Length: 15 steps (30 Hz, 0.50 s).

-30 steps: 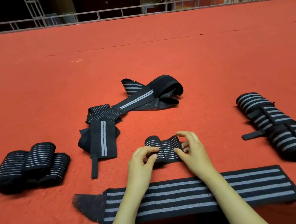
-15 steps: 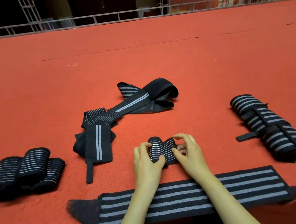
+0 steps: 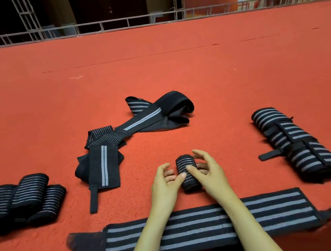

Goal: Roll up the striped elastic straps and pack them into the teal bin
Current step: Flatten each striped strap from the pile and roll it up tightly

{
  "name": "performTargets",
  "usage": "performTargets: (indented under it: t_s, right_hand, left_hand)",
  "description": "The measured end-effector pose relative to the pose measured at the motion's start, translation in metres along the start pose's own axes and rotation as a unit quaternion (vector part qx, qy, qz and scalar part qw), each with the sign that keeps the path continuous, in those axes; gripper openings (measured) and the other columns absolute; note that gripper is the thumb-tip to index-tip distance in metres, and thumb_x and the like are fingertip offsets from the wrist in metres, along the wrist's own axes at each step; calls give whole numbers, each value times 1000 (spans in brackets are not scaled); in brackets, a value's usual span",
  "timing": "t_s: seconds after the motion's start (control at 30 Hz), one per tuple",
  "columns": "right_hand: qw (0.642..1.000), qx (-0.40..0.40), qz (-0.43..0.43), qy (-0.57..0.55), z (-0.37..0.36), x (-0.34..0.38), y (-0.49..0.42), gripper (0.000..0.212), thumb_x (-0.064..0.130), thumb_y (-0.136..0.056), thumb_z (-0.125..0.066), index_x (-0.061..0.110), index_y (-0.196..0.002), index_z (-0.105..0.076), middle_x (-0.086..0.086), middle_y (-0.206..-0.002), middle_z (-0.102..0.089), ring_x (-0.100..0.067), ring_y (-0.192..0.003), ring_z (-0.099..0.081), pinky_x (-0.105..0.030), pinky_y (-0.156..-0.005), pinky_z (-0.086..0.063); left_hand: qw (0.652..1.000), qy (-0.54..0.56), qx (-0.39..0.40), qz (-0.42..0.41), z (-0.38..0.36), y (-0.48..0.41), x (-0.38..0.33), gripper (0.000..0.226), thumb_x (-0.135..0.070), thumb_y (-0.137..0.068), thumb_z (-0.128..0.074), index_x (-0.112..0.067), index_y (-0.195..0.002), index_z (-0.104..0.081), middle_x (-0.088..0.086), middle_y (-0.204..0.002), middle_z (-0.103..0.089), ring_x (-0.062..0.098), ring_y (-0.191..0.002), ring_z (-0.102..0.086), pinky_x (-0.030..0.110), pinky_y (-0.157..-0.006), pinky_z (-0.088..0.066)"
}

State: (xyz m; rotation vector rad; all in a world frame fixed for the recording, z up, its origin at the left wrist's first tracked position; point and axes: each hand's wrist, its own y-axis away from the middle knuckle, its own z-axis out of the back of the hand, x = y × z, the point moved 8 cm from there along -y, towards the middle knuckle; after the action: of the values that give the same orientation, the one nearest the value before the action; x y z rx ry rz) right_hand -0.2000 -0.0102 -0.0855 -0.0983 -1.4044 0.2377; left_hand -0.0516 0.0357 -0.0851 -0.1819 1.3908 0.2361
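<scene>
One small rolled black strap with thin grey stripes (image 3: 187, 172) lies on the red felt-covered bench (image 3: 173, 70), near the middle of its near edge. It is clamped between the left grip (image 3: 166, 181) and the right grip (image 3: 209, 170), with both thumbs on its striped face and fingers curled at its sides. Three similar small rolls (image 3: 19, 201) huddle at the left edge. One wide flat striped strap (image 3: 197, 228) lies along the near edge under both forearms. A loose tangle of straps (image 3: 135, 130) sits mid-bench. Wide rolled straps (image 3: 291, 141) lie toward the right edge — their count is unclear.
</scene>
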Motion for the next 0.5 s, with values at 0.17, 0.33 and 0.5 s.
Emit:
performTargets:
  t_s: [0.17,0.33,0.5]
  right_hand:
    - [986,20,163,19,-1,39,16,47,1,-80,-63,25,-120,-62,14,-126,-55,-12,-122,-53,-20,-95,-46]
    - [976,45,208,37,-11,46,21,54,-2,-80,-62,23,-128,-58,16,-133,-52,-13,-126,-51,-30,-99,-49]
    - [961,75,232,131,-22,42,22,59,15,-85,-58,19,-142,-45,6,-152,-35,-13,-140,-33,-34,-113,-34]
  left_hand:
    - [994,26,41,-99,0,9,-19,67,4,-81,-66,-37,-129,-43,-10,-121,-57,6,-104,-62,20,-87,-50]
    - [949,-147,4,-278,14,20,-32,61,-8,-85,-56,-37,-137,-41,-20,-135,-45,5,-125,-46,32,-102,-44]
    - [934,-205,8,-292,14,20,-31,57,-15,-89,-53,-28,-142,-35,-6,-150,-35,-1,-138,-29,21,-112,-28]
